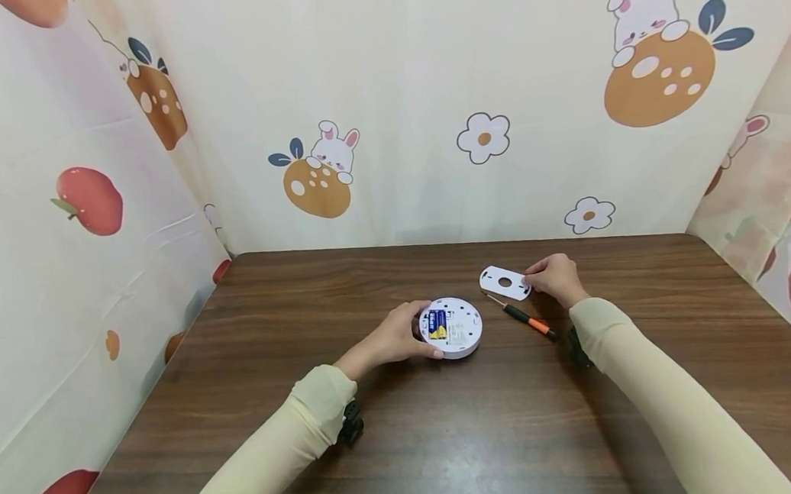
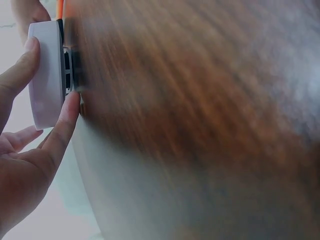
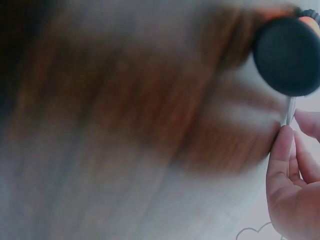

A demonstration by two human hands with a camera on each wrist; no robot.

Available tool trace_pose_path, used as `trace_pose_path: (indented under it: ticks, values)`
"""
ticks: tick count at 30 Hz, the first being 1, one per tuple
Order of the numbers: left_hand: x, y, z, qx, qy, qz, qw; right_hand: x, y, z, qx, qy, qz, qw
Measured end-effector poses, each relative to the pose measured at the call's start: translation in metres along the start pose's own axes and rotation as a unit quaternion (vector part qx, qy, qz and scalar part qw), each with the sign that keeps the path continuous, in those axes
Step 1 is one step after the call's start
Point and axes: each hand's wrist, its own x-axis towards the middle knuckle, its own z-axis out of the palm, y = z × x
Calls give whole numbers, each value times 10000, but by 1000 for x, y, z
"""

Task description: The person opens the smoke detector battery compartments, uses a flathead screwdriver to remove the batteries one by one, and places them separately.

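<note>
A round white smoke detector (image 1: 452, 326) with a blue and yellow label on its upward face is gripped at its left side by my left hand (image 1: 398, 335). In the left wrist view, the thumb and fingertips press the rim of the smoke detector (image 2: 46, 75), with dark parts showing on its underside. Farther right, my right hand (image 1: 558, 278) pinches the right end of a white mounting plate (image 1: 493, 279) that has a round central hole. In the right wrist view, only the thin edge of the mounting plate (image 3: 290, 109) shows between thumb and fingers.
A screwdriver (image 1: 528, 320) with a black and orange handle lies between the hands, its tip close to the mounting plate. Its black handle end (image 3: 287, 57) looms large in the right wrist view. Patterned cloth (image 1: 419, 184) hangs behind the brown wooden table (image 1: 450, 442).
</note>
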Motion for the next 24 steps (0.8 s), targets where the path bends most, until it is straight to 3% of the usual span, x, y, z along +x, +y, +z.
trace_pose_path:
  ticks: [10,15,24]
  values:
    - [0,0,1,38,15,-36,10000,-4,-10,0,-349,31,-228,9991]
    - [-1,2,1,-40,49,-70,10000,-17,-23,-1,-544,-287,-582,9964]
    - [-4,5,1,-67,87,-57,9999,-40,-30,5,-1404,-862,-1278,9780]
